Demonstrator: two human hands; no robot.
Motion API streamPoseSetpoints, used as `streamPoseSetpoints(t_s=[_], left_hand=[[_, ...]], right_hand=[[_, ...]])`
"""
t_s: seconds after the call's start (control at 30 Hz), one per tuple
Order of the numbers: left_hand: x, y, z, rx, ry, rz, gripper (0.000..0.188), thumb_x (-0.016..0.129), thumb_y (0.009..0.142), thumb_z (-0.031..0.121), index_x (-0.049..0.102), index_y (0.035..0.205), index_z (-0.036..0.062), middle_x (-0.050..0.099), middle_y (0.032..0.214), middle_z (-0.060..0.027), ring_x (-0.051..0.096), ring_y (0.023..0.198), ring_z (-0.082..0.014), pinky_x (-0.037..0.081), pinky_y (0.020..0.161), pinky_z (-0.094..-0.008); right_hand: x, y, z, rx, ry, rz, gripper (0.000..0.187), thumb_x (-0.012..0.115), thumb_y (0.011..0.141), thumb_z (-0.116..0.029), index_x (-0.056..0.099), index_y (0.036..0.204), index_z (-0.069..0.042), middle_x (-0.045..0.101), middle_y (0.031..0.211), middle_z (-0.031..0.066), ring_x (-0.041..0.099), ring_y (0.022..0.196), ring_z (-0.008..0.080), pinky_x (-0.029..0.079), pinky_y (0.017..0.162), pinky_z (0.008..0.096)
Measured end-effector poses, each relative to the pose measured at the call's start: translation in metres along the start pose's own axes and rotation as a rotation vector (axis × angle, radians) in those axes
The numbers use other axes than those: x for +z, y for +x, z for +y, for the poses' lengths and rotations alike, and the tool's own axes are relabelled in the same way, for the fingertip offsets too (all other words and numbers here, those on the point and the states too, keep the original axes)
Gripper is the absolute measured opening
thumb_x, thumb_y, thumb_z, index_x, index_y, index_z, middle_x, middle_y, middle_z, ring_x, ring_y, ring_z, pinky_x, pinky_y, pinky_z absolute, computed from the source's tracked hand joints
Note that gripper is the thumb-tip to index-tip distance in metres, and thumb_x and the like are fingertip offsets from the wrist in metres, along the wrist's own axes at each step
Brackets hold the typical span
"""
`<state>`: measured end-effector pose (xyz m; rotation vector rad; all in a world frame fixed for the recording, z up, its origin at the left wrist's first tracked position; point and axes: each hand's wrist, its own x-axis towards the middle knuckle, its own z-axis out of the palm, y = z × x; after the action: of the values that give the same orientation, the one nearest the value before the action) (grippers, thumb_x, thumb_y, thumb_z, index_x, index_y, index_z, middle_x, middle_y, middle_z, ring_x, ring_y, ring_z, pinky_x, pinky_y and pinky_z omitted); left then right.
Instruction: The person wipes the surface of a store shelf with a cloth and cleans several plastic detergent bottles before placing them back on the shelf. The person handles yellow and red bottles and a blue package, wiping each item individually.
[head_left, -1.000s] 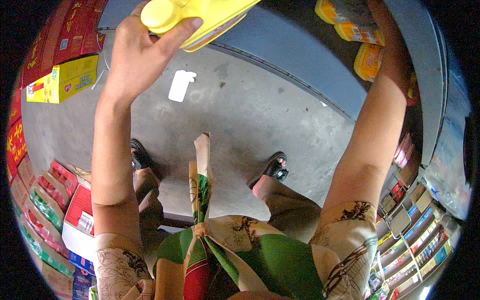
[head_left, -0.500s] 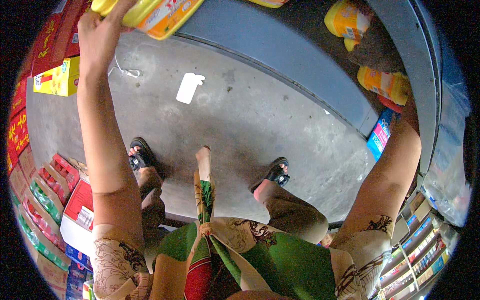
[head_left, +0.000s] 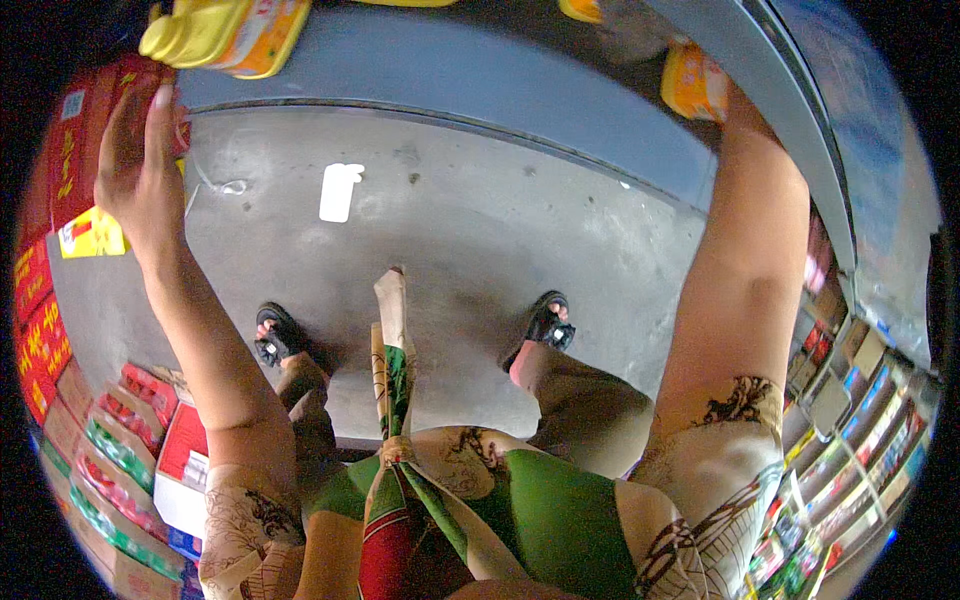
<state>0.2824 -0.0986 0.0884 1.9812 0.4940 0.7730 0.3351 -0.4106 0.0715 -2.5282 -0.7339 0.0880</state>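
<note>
My left hand [head_left: 140,165] is raised at the left with its fingers spread, and it holds nothing. Just above it a yellow packet [head_left: 225,32] lies on the grey shelf [head_left: 450,75], apart from the hand. My right arm reaches up along the right side to the shelf's top. My right hand [head_left: 640,35] is blurred there among orange packets [head_left: 695,85]. Whether it grips one is unclear.
Red cartons [head_left: 70,150] and a yellow box [head_left: 90,235] are stacked at the left, with more boxes [head_left: 120,450] low at the left. Racks of small packets [head_left: 850,420] line the right. A white scrap [head_left: 340,190] lies on the concrete floor by my sandalled feet [head_left: 545,325].
My left hand has let go of the yellow packet, which now lies on the shelf, and the hand has dropped down and left. My right arm has stretched higher toward the orange packets.
</note>
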Motion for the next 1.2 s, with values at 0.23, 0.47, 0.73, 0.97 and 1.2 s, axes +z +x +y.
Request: streamPoseSetpoints(t_s=[0.23,0.47,0.73,0.97,1.2], left_hand=[[0.134,-0.025,0.036,-0.284,-0.452,-0.777,0.029,0.051,0.088,0.017,0.054,0.109,-0.0036,0.060,0.104,-0.0134,0.061,0.090,-0.0277,0.052,0.075,-0.0370],[0.202,0.001,0.035,-0.731,-1.143,-0.605,0.049,0.047,0.086,0.042,0.049,0.117,0.0030,0.055,0.112,-0.0111,0.053,0.101,-0.0245,0.045,0.083,-0.0407],[0.202,-0.008,0.002,-0.979,-1.159,-0.794,0.043,0.040,0.090,0.032,0.041,0.118,-0.0013,0.053,0.107,-0.0221,0.052,0.097,-0.0411,0.047,0.078,-0.0550],[0.218,-0.014,0.020,-0.635,-0.693,-0.663,0.028,0.043,0.089,0.022,0.053,0.103,0.0006,0.059,0.094,-0.0168,0.061,0.078,-0.0279,0.054,0.057,-0.0391],[0.231,-0.013,0.015,-0.981,-1.143,-0.683,0.028,0.052,0.083,0.021,0.054,0.103,0.0022,0.061,0.091,-0.0175,0.061,0.081,-0.0304,0.052,0.055,-0.0433]], right_hand=[[-0.023,0.071,0.074,0.157,-0.066,0.097,0.047,0.051,0.083,-0.038,0.053,0.117,-0.007,0.051,0.120,0.0193,0.049,0.109,0.0333,0.034,0.095,0.0372],[-0.029,0.109,0.116,0.259,-0.108,0.174,0.048,0.051,0.083,-0.040,0.052,0.117,-0.007,0.050,0.120,0.0198,0.049,0.110,0.0341,0.034,0.096,0.0376],[0.017,0.020,0.152,0.457,-0.038,-0.153,0.052,0.067,0.067,-0.023,0.055,0.113,-0.001,0.059,0.110,0.0170,0.054,0.104,0.0311,0.040,0.090,0.0361],[-0.014,0.015,0.138,0.419,0.204,0.155,0.046,0.065,0.073,-0.022,0.056,0.113,-0.003,0.060,0.108,0.0145,0.055,0.100,0.0273,0.039,0.090,0.0347],[-0.055,0.082,0.109,0.187,-0.248,0.356,0.045,0.064,0.074,-0.026,0.056,0.113,-0.004,0.059,0.109,0.0140,0.054,0.101,0.0286,0.037,0.092,0.0366]])
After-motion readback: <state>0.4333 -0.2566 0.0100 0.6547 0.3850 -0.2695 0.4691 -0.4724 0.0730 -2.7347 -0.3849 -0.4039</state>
